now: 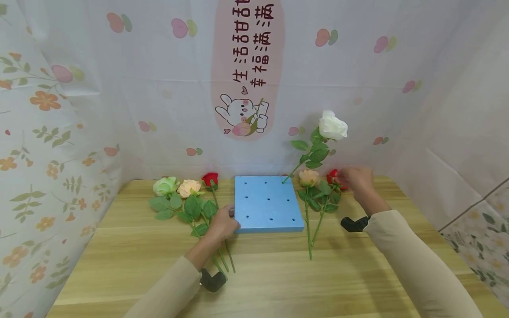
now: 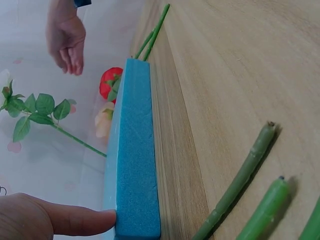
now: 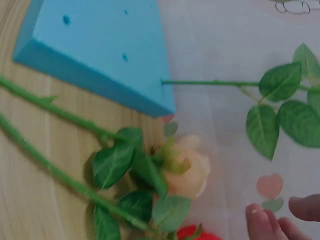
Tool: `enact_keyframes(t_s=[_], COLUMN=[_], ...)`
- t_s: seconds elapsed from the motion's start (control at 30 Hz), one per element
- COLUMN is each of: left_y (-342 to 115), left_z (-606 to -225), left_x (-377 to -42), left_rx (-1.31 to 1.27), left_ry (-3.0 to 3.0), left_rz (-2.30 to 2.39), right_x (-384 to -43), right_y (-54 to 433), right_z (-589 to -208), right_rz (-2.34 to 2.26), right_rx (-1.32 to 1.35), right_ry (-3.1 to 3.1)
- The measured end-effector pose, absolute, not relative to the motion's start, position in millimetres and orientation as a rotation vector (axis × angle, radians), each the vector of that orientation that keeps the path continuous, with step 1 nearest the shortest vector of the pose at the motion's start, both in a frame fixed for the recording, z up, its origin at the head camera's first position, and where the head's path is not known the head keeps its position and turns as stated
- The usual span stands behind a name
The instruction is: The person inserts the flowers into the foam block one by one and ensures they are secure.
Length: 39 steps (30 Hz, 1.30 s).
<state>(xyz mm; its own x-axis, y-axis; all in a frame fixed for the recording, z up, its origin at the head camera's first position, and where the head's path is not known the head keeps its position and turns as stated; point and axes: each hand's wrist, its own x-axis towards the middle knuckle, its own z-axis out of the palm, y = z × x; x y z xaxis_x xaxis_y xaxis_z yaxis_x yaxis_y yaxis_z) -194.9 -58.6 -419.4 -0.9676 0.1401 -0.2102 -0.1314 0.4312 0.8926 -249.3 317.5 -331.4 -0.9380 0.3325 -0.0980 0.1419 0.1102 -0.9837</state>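
My left hand [image 1: 223, 224] holds the near-left corner of a blue foam block [image 1: 266, 205] with several holes. In the left wrist view its thumb [image 2: 82, 220] lies along the block's edge; the other fingers are hidden. A white rose [image 1: 333, 126] stands tilted to the right, its stem in the far-right hole. My right hand [image 1: 358, 180], empty with loosely bent fingers, is over the right side near a red rose [image 1: 333, 177], apparently without touching it. Beside that lies a peach rose [image 1: 309, 177].
Left of the block lie a green rose [image 1: 165, 186], another peach rose [image 1: 189, 188] and a second red rose [image 1: 210, 179], stems toward me. A patterned cloth [image 1: 167, 88] hangs behind the wooden table [image 1: 278, 278]. Black wrist devices show at both cuffs.
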Motion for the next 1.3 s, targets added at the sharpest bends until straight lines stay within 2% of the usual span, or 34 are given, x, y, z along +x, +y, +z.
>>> enact_keyframes(t_s=[0.57,1.3], left_y=[-59.6,-59.3], left_z=[-419.7,-422.0], left_x=[-194.9,-195.8], left_rx=[0.015,0.01], left_ry=[2.425,2.428], left_rz=[1.565,1.577], right_x=[-243.9,-249.7], right_y=[331.5,322.8], right_z=[-359.0,-405.8], right_rz=[2.178,2.07], right_rx=[-0.708,-0.732], right_ry=[-2.39,-2.527])
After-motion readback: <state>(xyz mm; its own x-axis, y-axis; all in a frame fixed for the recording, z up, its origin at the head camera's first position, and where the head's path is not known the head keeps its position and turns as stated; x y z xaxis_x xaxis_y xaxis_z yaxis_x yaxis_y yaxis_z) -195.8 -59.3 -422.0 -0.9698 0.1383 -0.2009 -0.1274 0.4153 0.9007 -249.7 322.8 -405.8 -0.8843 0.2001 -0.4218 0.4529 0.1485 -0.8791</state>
